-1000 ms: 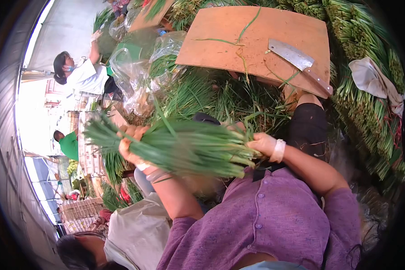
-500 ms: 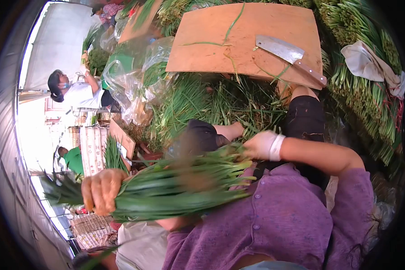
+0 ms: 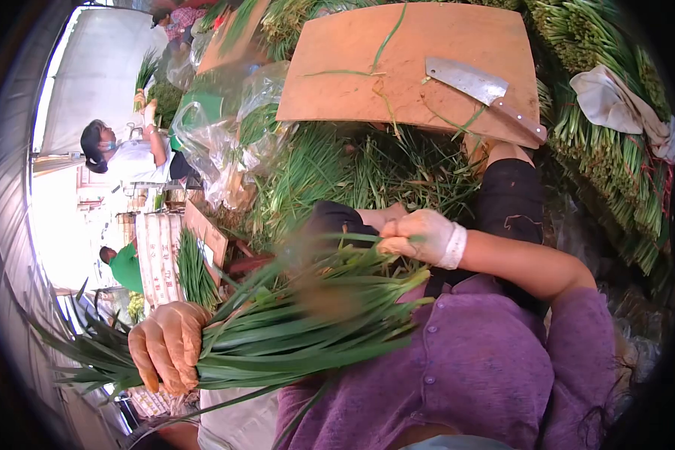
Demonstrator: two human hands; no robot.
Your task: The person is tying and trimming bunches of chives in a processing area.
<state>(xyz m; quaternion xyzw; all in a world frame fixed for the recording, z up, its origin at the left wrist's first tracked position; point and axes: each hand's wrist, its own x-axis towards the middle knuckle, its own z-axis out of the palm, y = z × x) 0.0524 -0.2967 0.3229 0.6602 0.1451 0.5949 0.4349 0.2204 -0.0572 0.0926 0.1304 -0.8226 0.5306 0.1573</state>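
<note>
A thick bunch of long flat greens [image 3: 292, 337] lies across my lap, its leaf tips to the left and pale stalk ends to the right. My left hand [image 3: 169, 346], in a brownish stained glove, is wrapped round the leafy part. My right hand [image 3: 424, 238], in a pale glove with a white cuff, is closed at the upper edge of the stalk ends. A thin green leaf [image 3: 352, 237] runs into its fingers. A dark blur covers part of the bunch.
Ahead, a cleaver [image 3: 469, 82] and loose leaves lie on a wooden board [image 3: 352, 45]. Cut greens [image 3: 307, 172] heap below it. Stacked bundles [image 3: 607, 157] with a cloth [image 3: 607, 101] stand right. A person in white [image 3: 139, 159] and one in green [image 3: 126, 268] are at left.
My right hand has lifted slightly from the stalk ends and now pinches a leaf. My left hand has shifted a little down and left, and the leaves have spread more loosely.
</note>
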